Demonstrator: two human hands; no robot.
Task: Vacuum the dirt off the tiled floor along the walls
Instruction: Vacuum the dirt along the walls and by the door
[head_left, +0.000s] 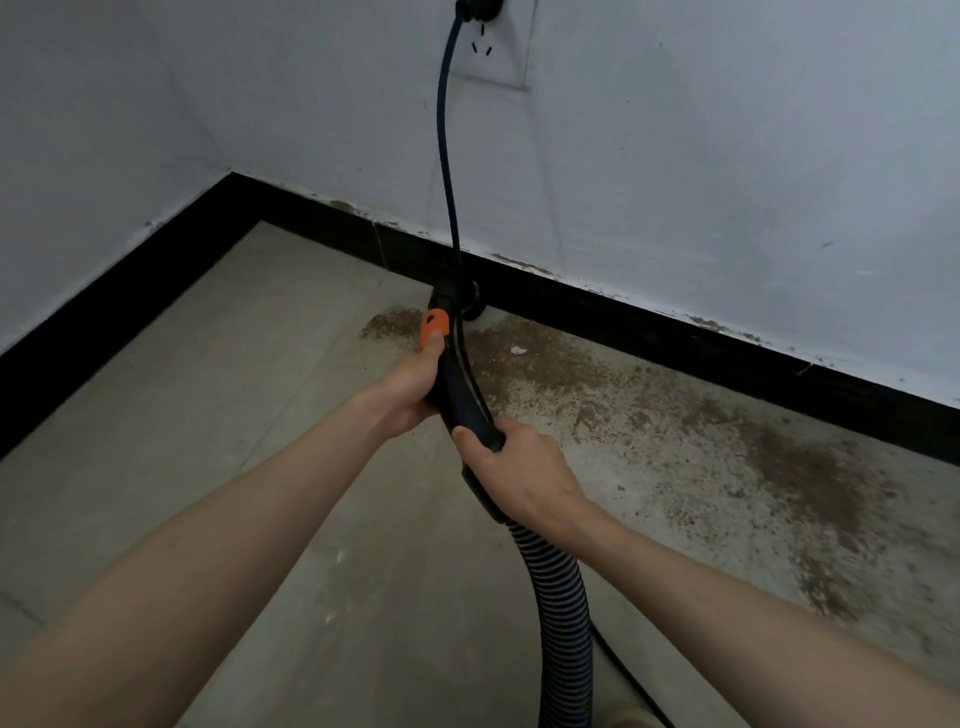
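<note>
Both my hands hold the black vacuum handle (460, 392). My left hand (410, 387) grips its upper part, thumb on the orange slider (434, 326). My right hand (514, 470) grips the lower end, where the ribbed hose (558, 597) joins and runs down to the frame's bottom. The nozzle tip (470, 301) rests on the floor against the black skirting. Brown dirt (675, 431) is spread over the grey tiled floor (234, 415) along the right wall, with a small patch (389, 325) left of the nozzle.
A black power cord (447, 156) hangs from a wall socket (493, 47) down in front of the nozzle. Black skirting (675, 332) lines both white walls, which meet in a corner (231, 174) at the upper left. A white scrap (518, 350) lies in the dirt.
</note>
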